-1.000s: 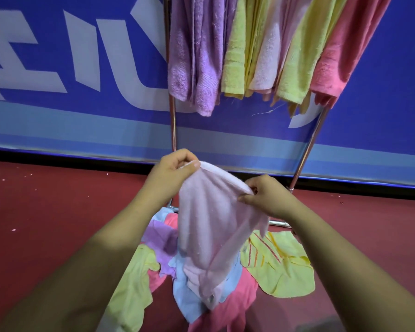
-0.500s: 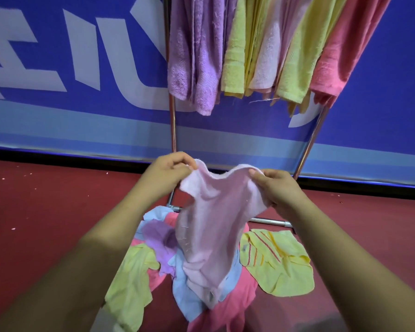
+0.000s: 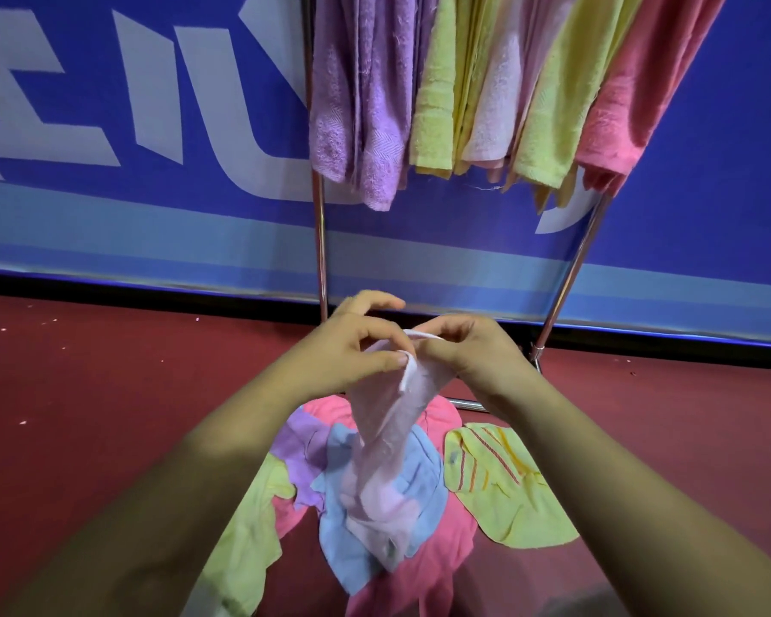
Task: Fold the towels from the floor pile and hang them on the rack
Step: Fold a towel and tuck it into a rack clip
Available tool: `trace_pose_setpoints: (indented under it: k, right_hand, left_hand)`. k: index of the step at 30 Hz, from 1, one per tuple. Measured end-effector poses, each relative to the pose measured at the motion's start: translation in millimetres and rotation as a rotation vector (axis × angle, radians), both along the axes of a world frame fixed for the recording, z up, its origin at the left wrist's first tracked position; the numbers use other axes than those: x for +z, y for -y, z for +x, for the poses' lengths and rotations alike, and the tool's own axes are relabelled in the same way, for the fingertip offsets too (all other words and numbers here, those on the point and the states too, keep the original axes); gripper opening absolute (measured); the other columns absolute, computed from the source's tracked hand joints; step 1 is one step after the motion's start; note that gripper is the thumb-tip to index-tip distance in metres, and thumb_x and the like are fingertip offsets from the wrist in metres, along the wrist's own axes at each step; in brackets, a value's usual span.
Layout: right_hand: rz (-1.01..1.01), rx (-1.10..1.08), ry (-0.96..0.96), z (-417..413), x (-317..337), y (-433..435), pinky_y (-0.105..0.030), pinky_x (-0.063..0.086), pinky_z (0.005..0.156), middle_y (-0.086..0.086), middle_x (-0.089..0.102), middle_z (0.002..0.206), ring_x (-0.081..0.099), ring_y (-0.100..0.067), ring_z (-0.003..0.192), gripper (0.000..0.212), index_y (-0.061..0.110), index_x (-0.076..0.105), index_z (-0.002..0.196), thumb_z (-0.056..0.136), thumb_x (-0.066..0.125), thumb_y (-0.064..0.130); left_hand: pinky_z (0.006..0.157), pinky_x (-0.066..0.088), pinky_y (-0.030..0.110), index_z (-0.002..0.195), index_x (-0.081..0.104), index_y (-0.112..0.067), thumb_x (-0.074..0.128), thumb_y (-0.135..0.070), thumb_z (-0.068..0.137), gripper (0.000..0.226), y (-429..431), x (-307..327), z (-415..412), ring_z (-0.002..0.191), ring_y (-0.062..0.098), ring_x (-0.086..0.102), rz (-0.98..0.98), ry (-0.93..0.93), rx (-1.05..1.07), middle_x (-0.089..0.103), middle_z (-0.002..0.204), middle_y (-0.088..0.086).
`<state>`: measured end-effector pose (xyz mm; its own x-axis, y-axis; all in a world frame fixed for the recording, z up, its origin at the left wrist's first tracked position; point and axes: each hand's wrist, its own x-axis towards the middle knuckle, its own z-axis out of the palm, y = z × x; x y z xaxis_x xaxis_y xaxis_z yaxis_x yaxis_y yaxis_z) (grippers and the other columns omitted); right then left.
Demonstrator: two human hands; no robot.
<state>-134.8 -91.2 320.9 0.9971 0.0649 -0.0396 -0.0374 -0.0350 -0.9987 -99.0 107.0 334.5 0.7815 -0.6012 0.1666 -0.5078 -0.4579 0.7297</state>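
A pale pink towel (image 3: 386, 438) hangs doubled over in front of me, its lower end reaching the floor pile (image 3: 375, 518) of blue, purple, pink and yellow-green towels. My left hand (image 3: 352, 345) and my right hand (image 3: 468, 345) meet at its top edge, each pinching the cloth between thumb and fingers. Behind them stands the metal rack (image 3: 319, 242), hung with purple, yellow, pale pink and coral towels (image 3: 486, 91).
A yellow towel with red stripes (image 3: 504, 478) lies on the red floor (image 3: 108, 394) to the right of the pile. The rack's right leg (image 3: 570, 282) slants down to the floor. A blue banner wall (image 3: 152, 126) closes off the back.
My hands held the towel's top corners apart half a second ago. They have come together, and the towel now hangs narrow and doubled.
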Motion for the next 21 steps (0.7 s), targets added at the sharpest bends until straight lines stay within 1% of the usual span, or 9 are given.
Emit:
trace_pose_setpoints:
  k: [1, 3, 5, 8, 12, 14, 16, 19, 21]
  right_hand:
    - [0.003, 0.009, 0.011, -0.6, 1.5, -1.2, -0.028, 0.054, 0.071, -0.022, 0.075, 0.091, 0.068, -0.017, 0.076, 0.010, -0.001, 0.077, 0.092, 0.085, 0.076, 0.005]
    - [0.011, 0.005, 0.009, -0.2, 2.9, -0.5, -0.029, 0.055, 0.073, -0.022, 0.075, 0.093, 0.068, -0.019, 0.078, 0.009, 0.001, 0.078, 0.093, 0.085, 0.075, 0.003]
    - [0.021, 0.004, -0.010, 1.4, 2.0, 2.7, -0.034, 0.053, 0.077, -0.018, 0.076, 0.093, 0.068, -0.021, 0.081, 0.011, 0.008, 0.079, 0.092, 0.084, 0.074, 0.002]
    - [-0.026, -0.055, -0.029, 2.6, 0.4, 9.5, -0.038, 0.049, 0.078, -0.009, 0.072, 0.080, 0.062, -0.020, 0.076, 0.011, 0.013, 0.078, 0.082, 0.085, 0.073, 0.003]
    - [-0.180, -0.172, 0.055, 4.6, 0.6, 15.5, -0.025, 0.042, 0.064, 0.009, 0.059, 0.060, 0.049, -0.008, 0.059, 0.005, 0.009, 0.071, 0.086, 0.090, 0.073, 0.012]
    - [-0.195, -0.205, 0.124, 4.6, 3.2, 12.6, -0.022, 0.037, 0.056, 0.007, 0.049, 0.058, 0.042, -0.010, 0.055, 0.008, 0.013, 0.069, 0.095, 0.089, 0.073, 0.009]
    - [-0.211, -0.195, 0.187, 4.4, 5.3, 8.5, -0.023, 0.035, 0.052, 0.004, 0.047, 0.058, 0.039, -0.013, 0.054, 0.013, 0.015, 0.065, 0.094, 0.090, 0.069, 0.003]
    - [-0.285, -0.136, 0.221, 0.7, 6.8, 3.1, -0.021, 0.043, 0.056, 0.009, 0.059, 0.057, 0.051, -0.009, 0.053, 0.020, 0.010, 0.070, 0.085, 0.092, 0.059, -0.005]
    - [-0.301, -0.068, 0.216, -2.0, 6.8, -0.9, -0.023, 0.049, 0.062, 0.011, 0.064, 0.062, 0.057, -0.008, 0.060, 0.012, 0.011, 0.074, 0.089, 0.093, 0.065, 0.005]
  left_hand:
    - [0.100, 0.033, 0.010, 0.089, 0.073, -0.033, 0.073, -0.015, 0.088, 0.019, 0.9, 0.6, -0.5, 0.120, -0.003, 0.049, -0.005, -0.048, -0.032, 0.055, 0.128, -0.009]
    - [0.086, 0.043, 0.017, 0.086, 0.072, -0.028, 0.070, -0.013, 0.089, 0.015, 3.9, 0.0, -1.6, 0.094, -0.004, 0.060, -0.032, -0.099, -0.027, 0.069, 0.105, -0.009]
    - [0.072, 0.046, 0.022, 0.083, 0.070, -0.025, 0.067, -0.019, 0.087, 0.008, 5.9, -0.5, -1.1, 0.072, -0.001, 0.057, -0.078, -0.118, 0.054, 0.067, 0.077, -0.014]
    - [0.058, 0.042, 0.016, 0.084, 0.067, -0.017, 0.063, -0.010, 0.093, 0.012, 4.8, -1.1, 1.3, 0.061, -0.003, 0.051, -0.152, -0.142, 0.154, 0.060, 0.063, -0.021]
    - [0.068, 0.043, 0.018, 0.083, 0.069, -0.014, 0.065, -0.010, 0.092, 0.011, 1.5, 0.4, 2.6, 0.067, -0.003, 0.054, -0.167, -0.098, 0.194, 0.063, 0.069, -0.022]
    - [0.073, 0.044, 0.023, 0.081, 0.070, -0.016, 0.067, -0.012, 0.090, 0.011, 2.1, -0.3, 2.2, 0.070, 0.000, 0.055, -0.174, -0.088, 0.201, 0.065, 0.073, -0.019]
    - [0.074, 0.044, 0.025, 0.078, 0.071, -0.017, 0.068, -0.015, 0.089, 0.012, 3.0, -0.7, 1.8, 0.071, 0.001, 0.055, -0.175, -0.070, 0.217, 0.067, 0.075, -0.016]
    - [0.070, 0.043, 0.021, 0.078, 0.071, -0.017, 0.069, -0.017, 0.089, 0.011, 2.5, -2.2, 2.5, 0.068, -0.002, 0.054, -0.172, -0.034, 0.252, 0.067, 0.075, -0.017]
    - [0.071, 0.044, 0.021, 0.080, 0.071, -0.017, 0.070, -0.017, 0.089, 0.009, 1.4, -3.1, 3.1, 0.069, -0.002, 0.056, -0.181, -0.046, 0.256, 0.069, 0.077, -0.015]
